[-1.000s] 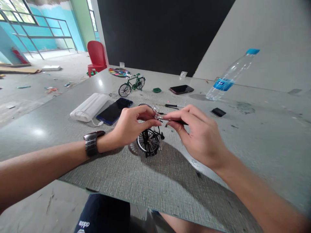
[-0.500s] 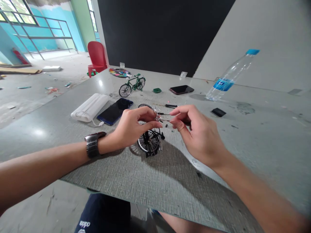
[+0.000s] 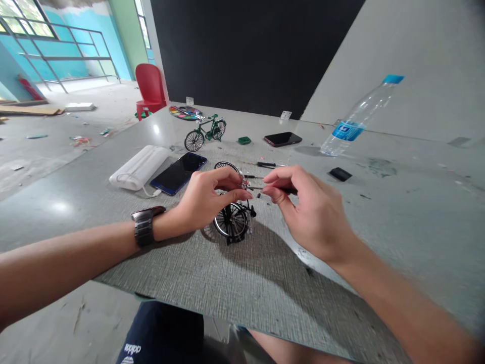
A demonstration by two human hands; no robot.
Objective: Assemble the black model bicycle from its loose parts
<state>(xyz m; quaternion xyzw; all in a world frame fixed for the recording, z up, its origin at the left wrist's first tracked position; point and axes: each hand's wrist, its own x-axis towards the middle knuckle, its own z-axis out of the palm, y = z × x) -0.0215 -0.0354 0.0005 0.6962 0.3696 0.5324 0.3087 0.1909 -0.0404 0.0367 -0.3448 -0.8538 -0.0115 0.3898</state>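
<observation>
My left hand (image 3: 206,198) is closed on a small black model bicycle (image 3: 232,225), thumb and fingers pinching it near its silver handlebar parts. Both its wheels show, one in front of the hand and one behind. In my right hand (image 3: 308,212) a thin screwdriver (image 3: 256,188) is pinched between thumb and fingers, its shaft reaching left to the silver parts at my left fingertips. The exact contact of the tip is hidden. Just behind lies another screwdriver (image 3: 267,165) with a black handle. A tiny black piece (image 3: 258,195) rests below the held shaft.
A green model bicycle (image 3: 205,132) stands at the back, near a paint palette (image 3: 185,112). Left are a white power bank (image 3: 138,169) and a blue phone (image 3: 179,173). Behind lie a green tray (image 3: 244,140) and a dark phone (image 3: 283,139). A bottle (image 3: 347,130) stands right, beyond a black piece (image 3: 340,174).
My right hand has shifted very slightly left with the screwdriver. My left hand keeps its hold on the black model bicycle. The whole view has drifted a little.
</observation>
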